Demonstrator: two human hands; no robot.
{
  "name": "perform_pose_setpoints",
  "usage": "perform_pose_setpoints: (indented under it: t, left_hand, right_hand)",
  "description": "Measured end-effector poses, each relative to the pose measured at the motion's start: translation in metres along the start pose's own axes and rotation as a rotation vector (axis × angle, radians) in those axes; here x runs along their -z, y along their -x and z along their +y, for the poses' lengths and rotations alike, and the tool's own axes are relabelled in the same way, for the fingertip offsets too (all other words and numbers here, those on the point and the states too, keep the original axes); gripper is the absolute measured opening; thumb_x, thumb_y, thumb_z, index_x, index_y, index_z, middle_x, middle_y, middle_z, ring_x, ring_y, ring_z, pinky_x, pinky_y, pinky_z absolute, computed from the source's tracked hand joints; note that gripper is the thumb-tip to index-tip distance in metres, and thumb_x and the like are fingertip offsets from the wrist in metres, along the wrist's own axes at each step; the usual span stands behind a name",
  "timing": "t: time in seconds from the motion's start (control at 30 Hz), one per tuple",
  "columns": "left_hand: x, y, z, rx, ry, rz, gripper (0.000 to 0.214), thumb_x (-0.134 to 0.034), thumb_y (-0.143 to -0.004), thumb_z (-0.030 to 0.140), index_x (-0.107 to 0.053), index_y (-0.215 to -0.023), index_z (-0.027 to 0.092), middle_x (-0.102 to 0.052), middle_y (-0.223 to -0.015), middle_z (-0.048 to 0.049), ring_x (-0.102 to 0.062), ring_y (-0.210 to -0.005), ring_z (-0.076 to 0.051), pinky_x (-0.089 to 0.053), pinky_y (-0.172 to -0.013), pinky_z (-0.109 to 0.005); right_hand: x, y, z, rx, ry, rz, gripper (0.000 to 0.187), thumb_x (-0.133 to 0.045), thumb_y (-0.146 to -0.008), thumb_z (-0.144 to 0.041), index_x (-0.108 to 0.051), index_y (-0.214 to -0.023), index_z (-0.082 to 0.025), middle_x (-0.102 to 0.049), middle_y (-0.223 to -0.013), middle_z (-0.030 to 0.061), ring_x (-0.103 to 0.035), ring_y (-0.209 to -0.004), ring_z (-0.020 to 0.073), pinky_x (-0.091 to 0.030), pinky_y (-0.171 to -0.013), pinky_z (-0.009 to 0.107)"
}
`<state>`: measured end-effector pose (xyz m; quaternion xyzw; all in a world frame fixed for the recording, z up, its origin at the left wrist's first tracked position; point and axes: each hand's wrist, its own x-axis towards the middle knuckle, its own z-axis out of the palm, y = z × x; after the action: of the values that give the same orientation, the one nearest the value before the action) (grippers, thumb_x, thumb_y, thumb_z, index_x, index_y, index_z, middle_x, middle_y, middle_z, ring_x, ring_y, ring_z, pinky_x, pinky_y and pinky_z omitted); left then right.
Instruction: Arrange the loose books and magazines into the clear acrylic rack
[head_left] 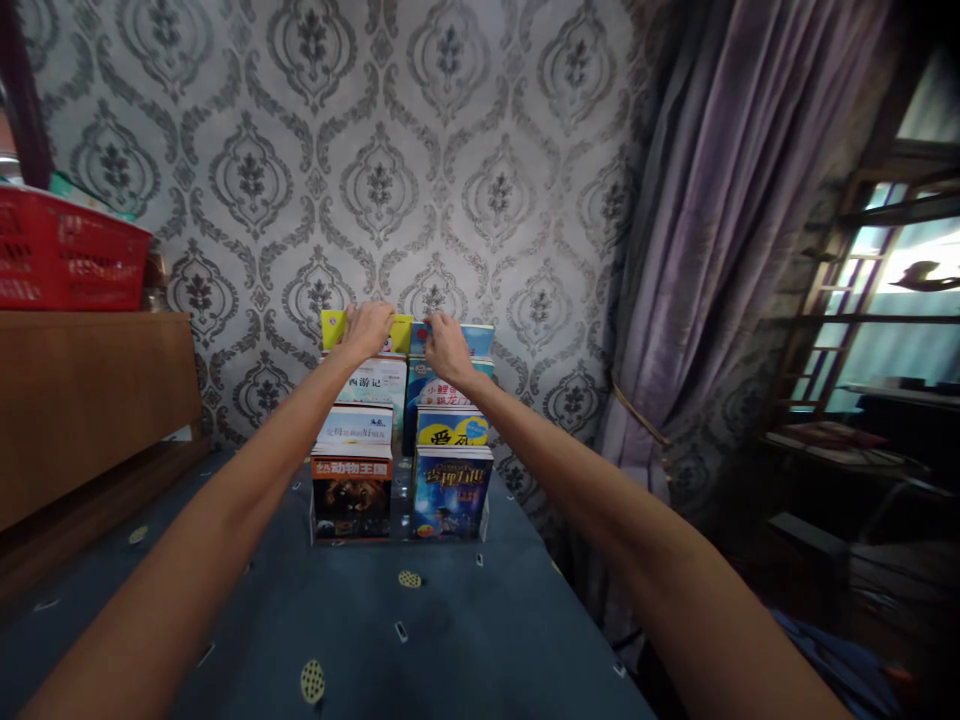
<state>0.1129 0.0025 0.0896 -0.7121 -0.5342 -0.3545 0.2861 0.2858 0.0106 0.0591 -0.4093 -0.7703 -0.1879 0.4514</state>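
Note:
Two columns of books stand in tiers in a clear stepped book rack. At the back left, my left hand is closed over the top edge of a yellow book. Beside it, my right hand grips the top of a blue book in the rear right tier; its fingertips are partly hidden. Lower on the left are a pale book and a front book with a lion cover. The right column has a yellow-and-blue book above a dark blue book.
The rack stands on a dark blue patterned cloth, close to a patterned wall. To the left, a red basket sits on a wooden cabinet. A purple curtain hangs at the right, near a window.

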Motion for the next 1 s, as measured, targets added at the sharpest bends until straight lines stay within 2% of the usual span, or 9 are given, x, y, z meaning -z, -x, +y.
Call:
perform_pose_setpoints:
  t: [0.17, 0.33, 0.47, 0.57, 0.67, 0.77, 0.87, 1.0]
  left_hand:
    - [0.002, 0.004, -0.001, -0.024, 0.002, -0.016, 0.035, -0.036, -0.098, 0.021, -0.068, -0.113, 0.021, -0.068, -0.124, -0.0129, -0.058, -0.119, -0.029, -0.038, -0.104, -0.046]
    - [0.007, 0.005, -0.001, -0.021, -0.034, -0.044, 0.037, -0.033, -0.1, 0.022, -0.066, -0.117, 0.02, -0.068, -0.125, -0.0131, -0.059, -0.119, -0.029, -0.035, -0.108, -0.048]
    - [0.01, 0.01, -0.003, -0.039, -0.042, -0.037, 0.037, -0.034, -0.099, 0.019, -0.062, -0.123, 0.017, -0.067, -0.128, -0.0157, -0.058, -0.123, -0.03, -0.03, -0.112, -0.051]
    - [0.011, 0.023, -0.006, -0.052, -0.02, 0.026, 0.037, -0.036, -0.099, 0.019, -0.059, -0.127, 0.015, -0.062, -0.137, -0.0174, -0.054, -0.13, -0.03, -0.028, -0.115, -0.052]
    - [0.01, 0.049, -0.011, -0.057, 0.013, 0.074, 0.038, -0.036, -0.1, 0.02, -0.056, -0.132, 0.015, -0.058, -0.142, -0.0175, -0.05, -0.135, -0.027, -0.027, -0.117, -0.05]
    - [0.011, 0.087, -0.019, -0.083, 0.043, 0.075, 0.04, -0.034, -0.101, 0.02, -0.054, -0.135, 0.016, -0.055, -0.148, -0.0153, -0.044, -0.142, -0.026, -0.023, -0.121, -0.05]
    - [0.012, 0.136, -0.032, -0.04, 0.069, 0.055, 0.041, -0.034, -0.101, 0.024, -0.053, -0.136, 0.017, -0.051, -0.152, -0.0144, -0.043, -0.144, -0.026, -0.025, -0.12, -0.051]
    - [0.01, 0.214, -0.061, 0.104, 0.079, 0.016, 0.039, -0.035, -0.1, 0.027, -0.056, -0.132, 0.02, -0.053, -0.15, -0.0135, -0.044, -0.143, -0.026, -0.031, -0.119, -0.051]
  right_hand:
    - [-0.002, 0.006, -0.003, 0.056, -0.078, 0.077, 0.039, -0.04, -0.083, -0.003, -0.061, -0.115, -0.012, -0.062, -0.12, 0.0184, -0.053, -0.114, 0.0303, -0.045, -0.102, 0.044]
    - [-0.009, 0.025, -0.013, 0.145, -0.175, 0.112, 0.037, -0.041, -0.083, -0.003, -0.064, -0.11, -0.014, -0.059, -0.131, 0.0182, -0.05, -0.126, 0.0289, -0.041, -0.11, 0.046]
    - [-0.01, 0.058, -0.033, 0.221, -0.234, 0.063, 0.036, -0.043, -0.084, -0.005, -0.066, -0.11, -0.015, -0.055, -0.14, 0.0185, -0.047, -0.133, 0.0284, -0.04, -0.113, 0.05]
    - [-0.01, 0.094, -0.054, 0.245, -0.275, -0.017, 0.036, -0.043, -0.085, -0.005, -0.066, -0.11, -0.017, -0.053, -0.144, 0.0165, -0.046, -0.137, 0.0267, -0.04, -0.114, 0.05]
    - [-0.017, 0.138, -0.073, 0.277, -0.362, -0.104, 0.037, -0.043, -0.086, -0.004, -0.066, -0.112, -0.019, -0.054, -0.145, 0.0151, -0.045, -0.139, 0.0259, -0.042, -0.114, 0.052]
    - [-0.029, 0.185, -0.086, 0.28, -0.447, -0.19, 0.036, -0.044, -0.086, -0.003, -0.067, -0.109, -0.02, -0.055, -0.144, 0.0143, -0.048, -0.138, 0.0256, -0.044, -0.112, 0.051]
    - [-0.043, 0.232, -0.094, 0.218, -0.526, -0.259, 0.034, -0.044, -0.088, -0.004, -0.068, -0.107, -0.019, -0.06, -0.139, 0.0154, -0.054, -0.133, 0.0246, -0.047, -0.111, 0.048]
    - [-0.057, 0.291, -0.101, 0.121, -0.626, -0.358, 0.039, -0.046, -0.082, -0.002, -0.069, -0.106, -0.022, -0.063, -0.136, 0.0118, -0.056, -0.132, 0.0229, -0.049, -0.11, 0.046]
